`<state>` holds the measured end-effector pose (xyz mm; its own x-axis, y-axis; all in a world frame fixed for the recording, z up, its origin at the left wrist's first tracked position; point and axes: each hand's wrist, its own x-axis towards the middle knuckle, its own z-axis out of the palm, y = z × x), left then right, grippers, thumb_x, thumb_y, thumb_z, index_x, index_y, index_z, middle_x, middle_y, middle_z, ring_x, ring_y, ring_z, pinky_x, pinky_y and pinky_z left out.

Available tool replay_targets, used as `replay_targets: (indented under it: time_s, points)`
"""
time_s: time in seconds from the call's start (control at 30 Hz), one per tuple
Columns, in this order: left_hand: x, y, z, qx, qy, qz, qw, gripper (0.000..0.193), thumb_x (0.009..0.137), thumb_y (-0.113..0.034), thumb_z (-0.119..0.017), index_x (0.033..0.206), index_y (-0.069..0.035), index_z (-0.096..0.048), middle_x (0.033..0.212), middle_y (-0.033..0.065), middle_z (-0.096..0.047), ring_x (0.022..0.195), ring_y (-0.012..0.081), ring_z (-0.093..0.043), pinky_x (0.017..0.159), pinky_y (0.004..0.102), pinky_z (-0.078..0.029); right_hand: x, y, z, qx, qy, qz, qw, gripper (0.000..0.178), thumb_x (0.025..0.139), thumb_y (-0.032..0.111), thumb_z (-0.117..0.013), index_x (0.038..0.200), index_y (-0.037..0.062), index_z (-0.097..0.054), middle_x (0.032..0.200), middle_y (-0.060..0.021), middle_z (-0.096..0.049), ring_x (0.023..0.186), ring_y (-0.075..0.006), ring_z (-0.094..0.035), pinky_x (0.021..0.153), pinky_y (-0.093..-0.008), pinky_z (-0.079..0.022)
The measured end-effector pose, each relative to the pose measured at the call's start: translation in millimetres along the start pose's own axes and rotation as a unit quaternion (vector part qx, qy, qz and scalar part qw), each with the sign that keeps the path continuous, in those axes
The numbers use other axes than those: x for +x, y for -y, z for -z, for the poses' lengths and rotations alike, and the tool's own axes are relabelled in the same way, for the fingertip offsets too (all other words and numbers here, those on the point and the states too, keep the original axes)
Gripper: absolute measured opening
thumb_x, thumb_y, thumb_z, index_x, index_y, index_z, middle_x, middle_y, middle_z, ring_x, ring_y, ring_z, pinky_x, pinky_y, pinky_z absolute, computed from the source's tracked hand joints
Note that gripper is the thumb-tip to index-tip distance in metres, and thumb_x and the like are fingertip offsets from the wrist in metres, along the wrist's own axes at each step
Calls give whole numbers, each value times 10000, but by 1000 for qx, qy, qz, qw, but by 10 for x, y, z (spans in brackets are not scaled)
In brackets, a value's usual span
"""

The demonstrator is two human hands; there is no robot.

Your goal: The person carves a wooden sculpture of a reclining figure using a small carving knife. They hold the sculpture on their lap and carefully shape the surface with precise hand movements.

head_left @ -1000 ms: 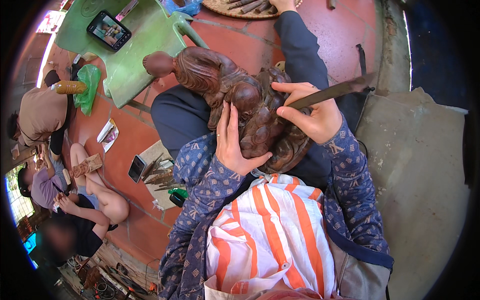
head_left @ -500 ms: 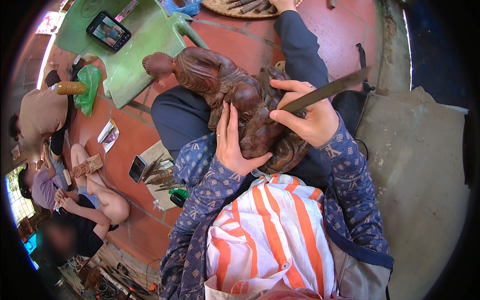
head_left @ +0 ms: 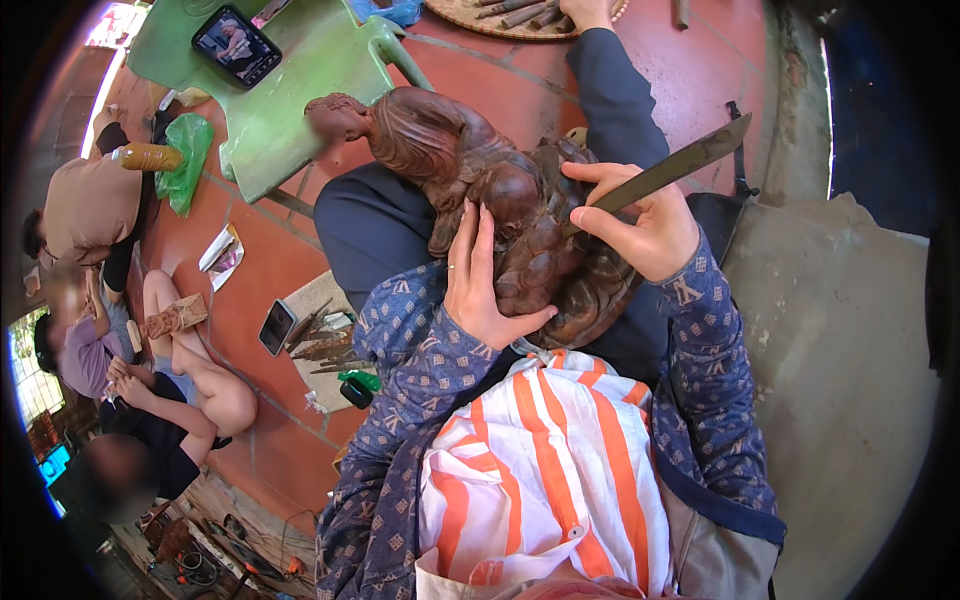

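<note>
A dark brown carved wooden statue (head_left: 425, 130) of a robed figure lies across my lap, its head toward the left. My left hand (head_left: 478, 295) rests on its middle, fingers stretched out and thumb apart, pressing lightly against the carving. In my right hand (head_left: 645, 228) is a long flat dark blade (head_left: 690, 158) with a slanted end, pinched between thumb and fingers. It slopes from the statue's carved lower part up to the right. The blade's inner end is hidden among my fingers and the carving.
Several carving tools (head_left: 325, 340) and a phone (head_left: 277, 327) lie on a board at left. A green plastic chair (head_left: 300, 110) holds another phone (head_left: 236, 46). Another person's dark sleeve (head_left: 618, 95) reaches toward a woven tray (head_left: 460, 18). Several people sit at left, one with a small carving (head_left: 175, 317).
The whole view has shifted slightly. The blade in my right hand has turned a little, showing more of its flat side. My left hand stays on the statue.
</note>
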<state>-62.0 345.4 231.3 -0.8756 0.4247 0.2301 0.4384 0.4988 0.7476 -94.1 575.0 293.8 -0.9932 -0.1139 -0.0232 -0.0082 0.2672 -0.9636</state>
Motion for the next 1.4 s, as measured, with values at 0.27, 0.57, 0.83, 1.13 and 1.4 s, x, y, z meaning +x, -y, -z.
replay_targets:
  time_s: [0.27, 0.57, 0.83, 1.13, 1.4]
  points:
    - [-59, 51, 18, 6, -3, 5, 1000, 1251, 572, -314, -903, 1525, 48, -178, 1546, 331, -196, 1452, 468, -199, 1182, 482, -213, 37, -98, -44, -7, 19, 44, 999, 124, 827, 34, -741, 818, -13, -626, 1125, -191, -679, 1114, -280, -624, 912, -374, -481]
    - [-143, -3, -59, -33, -9, 50, 998, 1295, 557, -298, -900, 1551, -15, -119, 1566, 312, -114, 1450, 459, -186, 1181, 480, -213, 11, -141, 44, -16, 49, -39, 998, 59, 836, -3, -691, 837, -11, -633, 1255, -178, -617, 901, -112, -577, 863, -272, -433]
    - [-104, 40, -89, -33, -12, 51, 998, 1307, 561, -298, -898, 1557, -33, -94, 1569, 306, -106, 1443, 468, -191, 1181, 495, -208, 74, -185, 46, -42, 55, -7, 998, 63, 837, 5, -692, 849, -21, -636, 1297, -191, -591, 950, -127, -587, 853, -277, -445]
    - [-104, 42, -73, -34, -13, 53, 998, 1303, 561, -302, -897, 1557, -41, -100, 1561, 313, -120, 1440, 478, -190, 1173, 523, -215, 104, -242, 80, -43, 84, 15, 995, 90, 845, 23, -696, 848, -35, -627, 1329, -210, -555, 1192, -276, -547, 1068, -394, -362]
    - [-114, 66, -129, -42, -23, 45, 998, 1299, 571, -323, -899, 1558, -43, -101, 1552, 322, -134, 1436, 484, -194, 1165, 533, -224, 67, -134, 27, -95, 79, 29, 992, 98, 853, 46, -690, 848, -35, -634, 1313, -240, -569, 1182, -266, -555, 1062, -416, -376]
